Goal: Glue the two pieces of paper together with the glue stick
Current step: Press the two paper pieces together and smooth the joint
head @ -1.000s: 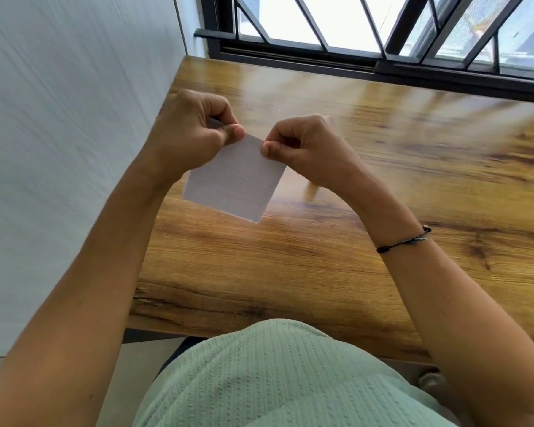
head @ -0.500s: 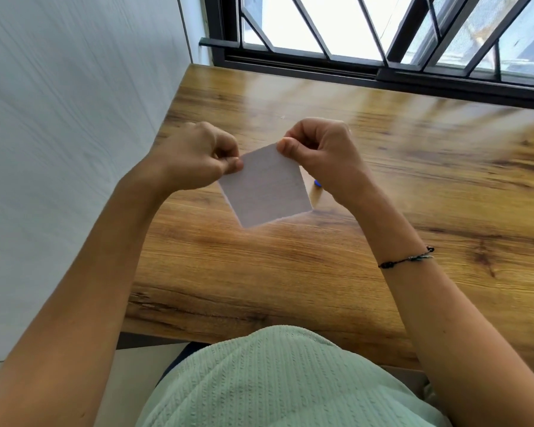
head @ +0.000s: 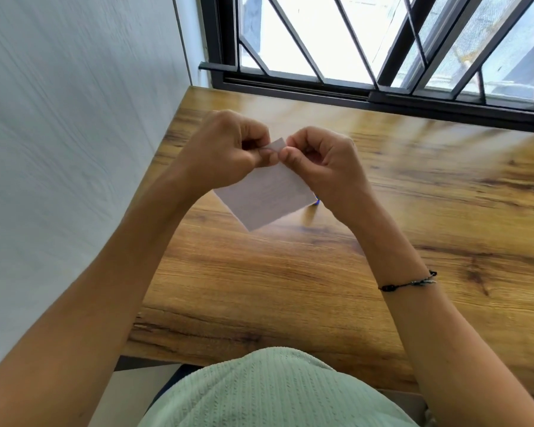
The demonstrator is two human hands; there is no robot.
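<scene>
A small white sheet of paper point(head: 264, 197) hangs in the air above the wooden table point(head: 321, 272), tilted like a diamond. My left hand point(head: 222, 149) and my right hand point(head: 324, 158) both pinch its top corner, thumbs and fingertips close together. Whether it is one sheet or two pressed together cannot be told. A small blue bit of the glue stick point(head: 316, 203) peeks out on the table under my right wrist; the rest of it is hidden.
A white wall point(head: 74, 134) runs along the table's left edge. A black-framed window point(head: 383, 90) with bars closes the far side. My light green shirt point(head: 275, 392) fills the bottom.
Both hands have shifted from the sheet's side corners to its top corner and now sit close together. The paper has turned and hangs lower beneath them. The camera has tilted up.
</scene>
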